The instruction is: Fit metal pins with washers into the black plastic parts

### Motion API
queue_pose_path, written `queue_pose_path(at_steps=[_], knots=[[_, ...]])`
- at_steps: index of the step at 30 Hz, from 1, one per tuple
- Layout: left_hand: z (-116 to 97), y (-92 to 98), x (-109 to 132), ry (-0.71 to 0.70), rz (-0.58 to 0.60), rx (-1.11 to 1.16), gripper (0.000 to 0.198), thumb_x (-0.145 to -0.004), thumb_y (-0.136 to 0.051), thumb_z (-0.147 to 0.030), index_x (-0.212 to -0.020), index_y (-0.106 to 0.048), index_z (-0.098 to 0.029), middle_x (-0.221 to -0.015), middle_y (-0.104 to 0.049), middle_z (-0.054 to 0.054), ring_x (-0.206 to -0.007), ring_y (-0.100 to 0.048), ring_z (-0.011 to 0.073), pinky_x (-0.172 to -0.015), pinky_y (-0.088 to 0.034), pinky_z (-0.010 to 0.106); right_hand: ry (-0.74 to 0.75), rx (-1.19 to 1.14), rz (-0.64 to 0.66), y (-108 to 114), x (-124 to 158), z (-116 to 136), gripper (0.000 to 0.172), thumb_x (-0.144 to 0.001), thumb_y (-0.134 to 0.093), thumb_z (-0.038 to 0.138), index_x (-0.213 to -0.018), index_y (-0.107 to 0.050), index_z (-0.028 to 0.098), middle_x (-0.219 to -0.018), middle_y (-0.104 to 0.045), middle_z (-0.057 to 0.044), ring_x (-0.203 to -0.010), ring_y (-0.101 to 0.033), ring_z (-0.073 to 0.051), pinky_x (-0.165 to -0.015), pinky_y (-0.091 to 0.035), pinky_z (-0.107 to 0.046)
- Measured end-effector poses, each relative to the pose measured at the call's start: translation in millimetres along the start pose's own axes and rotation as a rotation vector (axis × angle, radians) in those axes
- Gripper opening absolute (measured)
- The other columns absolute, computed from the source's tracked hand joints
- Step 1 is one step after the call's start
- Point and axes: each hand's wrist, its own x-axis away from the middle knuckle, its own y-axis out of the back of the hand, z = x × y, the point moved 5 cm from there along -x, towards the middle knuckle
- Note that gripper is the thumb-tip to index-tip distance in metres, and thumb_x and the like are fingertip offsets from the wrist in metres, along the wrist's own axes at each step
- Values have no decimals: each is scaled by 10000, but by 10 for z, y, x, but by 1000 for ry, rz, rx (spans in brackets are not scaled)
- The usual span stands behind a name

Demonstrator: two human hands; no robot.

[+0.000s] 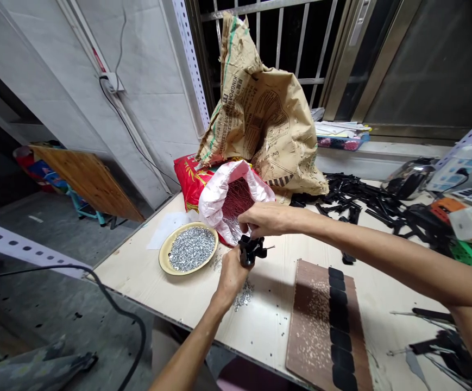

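Note:
My left hand (232, 270) is closed around a black plastic part (249, 251) above the table, with a thin metal screw or pin sticking out of its right side. Just over that part, my right hand (265, 220) has its fingers curled down in a pinch; what they hold, if anything, is hidden. Behind both hands a white-lined bag (215, 202) stands open, full of thin dark-red and silvery pieces. Left of them is a yellow bowl (166, 267) heaped with small shiny metal pieces (193, 247). More loose metal bits (244, 296) lie below my left hand.
A brown board (307, 326) with a row of black pads (339, 320) lies at right. Black plastic parts (358, 190) are piled behind it. A large paper sack (268, 119) leans at the window. Tools (435, 342) lie at the right edge.

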Motion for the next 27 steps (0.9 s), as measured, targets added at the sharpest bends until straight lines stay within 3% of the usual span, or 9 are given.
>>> queue_pose_path(at_steps=[6,8,13,16,18,20,21,24,27], knots=[[-16,2,-12,50,-9,166,88,-607,-646,-175,-693,-631,-158,-554,-631,23,-552,-586,206,-523,-369,261,150,-97,-23,20,-84,185,465,-624,-578,-15,-1041,-647,177,-669,-609,19,-552,-485,-104,-505,-328,-216],[-26,-5,-23,74,3,252,79,-591,-663,-187,-660,-637,-158,-520,-621,21,-537,-579,209,-520,-381,269,191,-170,-79,95,-50,214,554,-615,-608,0,-1130,-620,204,-779,-649,4,-643,-549,-125,-572,-388,-221],[-51,84,-31,79,-9,390,130,-613,-696,-259,-646,-658,-139,-567,-641,22,-540,-559,169,-520,-397,252,147,-481,-507,322,344,-98,615,-669,-740,307,-1245,-541,225,-1190,-578,-59,-1048,-549,-217,-893,-429,-343],[-92,183,-28,97,-58,535,240,-644,-704,-337,-775,-688,-136,-663,-658,17,-601,-562,149,-535,-407,230,-98,-738,-693,-15,612,-412,504,-814,-603,427,-1244,-530,175,-1230,-552,-112,-1117,-521,-232,-944,-413,-407],[-168,203,-40,108,-55,591,300,-640,-712,-358,-839,-687,-135,-689,-655,18,-617,-558,143,-533,-410,225,-203,-899,-620,-439,639,-448,564,-797,-616,471,-1258,-512,162,-1268,-525,-135,-1142,-508,-255,-942,-418,-436],[-288,176,-71,97,-21,619,318,-627,-720,-357,-843,-674,-128,-682,-639,17,-602,-540,131,-521,-405,220,-145,-1066,-548,-790,566,-326,572,-783,-632,482,-1252,-512,177,-1269,-531,-114,-1164,-494,-246,-979,-395,-424],[-352,151,-91,89,3,628,313,-624,-721,-355,-828,-664,-125,-665,-625,13,-584,-524,122,-511,-400,217,-117,-1165,-587,-894,526,-269,558,-791,-617,496,-1240,-515,182,-1248,-547,-103,-1150,-504,-236,-973,-403,-407],[-495,88,-154,101,22,606,294,-630,-714,-370,-770,-623,-127,-585,-560,-17,-515,-466,94,-470,-375,204,-100,-1425,-721,-1010,407,-173,494,-797,-600,519,-1176,-539,208,-1159,-597,-67,-1086,-540,-209,-916,-442,-350],[-553,79,-202,113,-21,540,311,-638,-713,-390,-790,-614,-138,-558,-545,-26,-511,-480,106,-459,-380,208,-164,-1630,-755,-1005,340,-203,490,-749,-652,514,-1138,-536,240,-1096,-618,-45,-1013,-573,-193,-824,-473,-305]])
